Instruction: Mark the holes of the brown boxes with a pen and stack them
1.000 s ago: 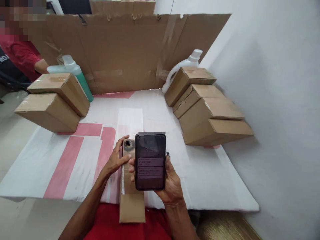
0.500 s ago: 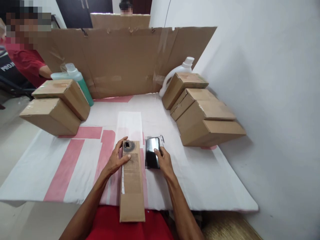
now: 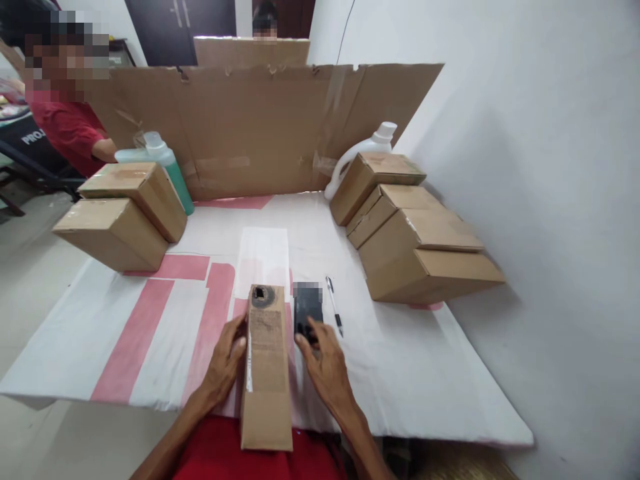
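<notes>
Head view shows me both bare hands low in the centre of the frame, either side of a long narrow brown cardboard box (image 3: 266,363) that lies lengthwise on the white-and-pink sheet covering the table (image 3: 125,333), its near end hanging over the table edge at the bottom. My left hand (image 3: 225,367) lies against the box's left side, fingers loosely bent along it, touching the cardboard without closing round it. My right hand (image 3: 325,370) rests just right of the box with fingers spread flat, the fingertips on the lower part of a black smartphone (image 3: 307,313) that lies face up on the sheet beside the box. Just right of the phone lies a slim pen (image 3: 334,307), apart from my hand. At middle right four brown cardboard boxes (image 3: 420,247) lean in a row, with a white plastic jug (image 3: 367,150) behind them. At middle left two more brown boxes (image 3: 123,210) lean together in front of a green bottle with a white cap (image 3: 173,170). A flattened cardboard sheet (image 3: 260,127) stands as a screen along the far edge. In the upper left of the frame sits another person in a red shirt (image 3: 70,133).
</notes>
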